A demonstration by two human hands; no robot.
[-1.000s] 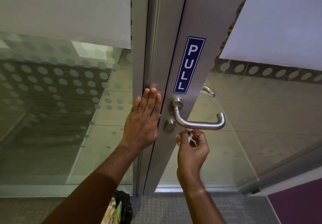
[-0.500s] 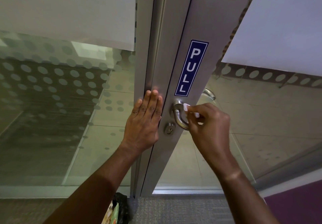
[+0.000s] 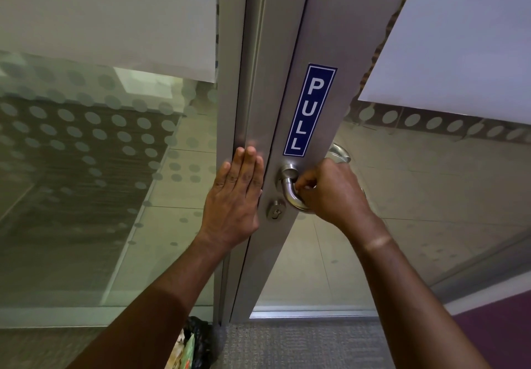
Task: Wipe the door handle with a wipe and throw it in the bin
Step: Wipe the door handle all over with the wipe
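Observation:
A brushed-steel lever door handle point(image 3: 290, 189) sticks out of the grey metal door frame point(image 3: 324, 38), under a blue PULL sign point(image 3: 309, 110). My right hand point(image 3: 333, 193) is wrapped over the handle's bend and presses a small white wipe point(image 3: 309, 187) onto it; only a sliver of the wipe shows between the fingers. The handle's horizontal bar is hidden under that hand. My left hand point(image 3: 235, 196) lies flat, fingers together and straight, against the frame's edge just left of the handle. A bin with a black liner point(image 3: 198, 342) peeks in at the bottom edge.
A round keyhole cylinder point(image 3: 275, 210) sits below the handle. Frosted, dotted glass panels point(image 3: 86, 153) flank the frame on both sides. A second handle point(image 3: 339, 153) shows behind the glass. Grey carpet point(image 3: 301, 345) covers the floor in front of the door.
My right hand rose from under the handle's bar to its bend near the door, then closed down over it with the wipe. The left hand stayed flat on the frame.

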